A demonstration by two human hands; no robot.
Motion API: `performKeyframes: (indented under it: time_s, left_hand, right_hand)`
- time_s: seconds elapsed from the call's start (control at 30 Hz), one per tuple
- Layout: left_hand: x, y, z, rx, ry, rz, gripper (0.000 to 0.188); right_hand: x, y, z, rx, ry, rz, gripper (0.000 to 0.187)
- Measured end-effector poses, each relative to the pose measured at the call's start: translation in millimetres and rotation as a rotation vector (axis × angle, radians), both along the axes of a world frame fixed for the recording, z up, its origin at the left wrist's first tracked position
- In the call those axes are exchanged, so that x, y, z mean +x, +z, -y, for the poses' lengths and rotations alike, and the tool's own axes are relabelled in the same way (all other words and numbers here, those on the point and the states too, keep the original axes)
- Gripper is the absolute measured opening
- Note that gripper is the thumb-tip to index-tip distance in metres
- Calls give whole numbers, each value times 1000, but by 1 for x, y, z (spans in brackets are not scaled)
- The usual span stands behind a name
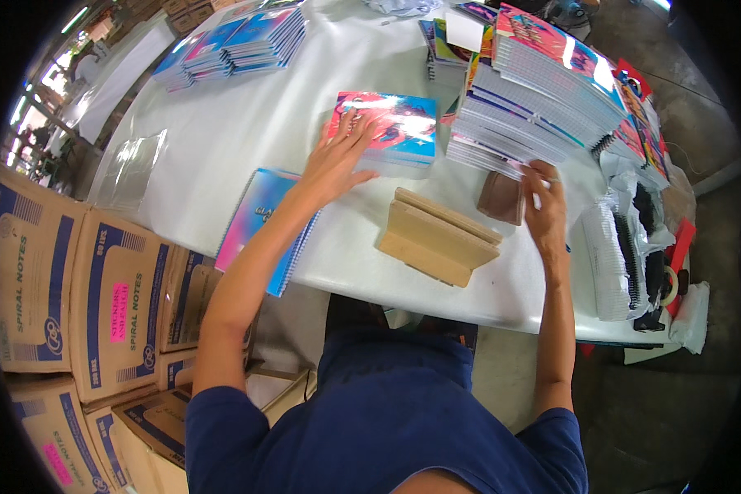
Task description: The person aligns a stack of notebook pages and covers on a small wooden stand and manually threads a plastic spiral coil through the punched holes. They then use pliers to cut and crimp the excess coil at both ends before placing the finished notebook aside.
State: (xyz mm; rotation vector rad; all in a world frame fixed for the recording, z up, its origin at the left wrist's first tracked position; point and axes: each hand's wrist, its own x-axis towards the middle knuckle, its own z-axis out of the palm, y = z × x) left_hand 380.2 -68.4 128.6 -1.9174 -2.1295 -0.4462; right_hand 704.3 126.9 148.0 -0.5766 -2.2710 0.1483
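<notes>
head view: the left hand (337,158) lies palm down, digits spread, over the left part of a short stack of pink-and-blue notebooks (410,132) near the middle of the tabletop (222,140). the right hand (545,206) is at the near corner of a tall, stepped stack of paper pads (514,115) toward the right edge; its fingers are bent, but whether they pinch any sheets cannot be told. for sound handling, the left palm should probably bear evenly on the covers, lest they slide, while the right fingertips would best lift by the corner, lightly, without creasing leaves; the tall stack seems liable to slip if tugged sharply. a brown block (499,198) lies just beside the right hand, and a cardboard stand (436,239) rests between the forearms, near the near edge.

surface and room: the tabletop is pale and glossy. a spiral notebook (255,204) lies at its near left, partly hidden by the forearm; a clear plastic sleeve (130,169) lies along the left edge, notebook piles (255,37) at the far left, and wrapped black coils (626,255) by the right edge. cardboard boxes (156,272) are stacked beyond the left edge
</notes>
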Motion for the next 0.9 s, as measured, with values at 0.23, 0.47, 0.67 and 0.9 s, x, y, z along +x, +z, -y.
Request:
performKeyframes:
  time_s: [0.23, 0.47, 0.67, 0.9]
  left_hand:
    - [-5, -41, -45, -137, 114, -51, 63]
    - [-7, -42, -14, -52, -21, 38, 62]
    - [-23, -42, 6, 323, -27, 487, 72]
    - [42, 61, 12, 328, -408, 1566, 60]
  right_hand:
    - [-34, 10, 12, -389, 364, 123, 18]
    - [-117, -17, 3, -1877, 448, 69, 28]
    - [-139, 20, 21, -1287, 425, 118, 18]
    - [-2, 74, 71, -475, 283, -148, 11]
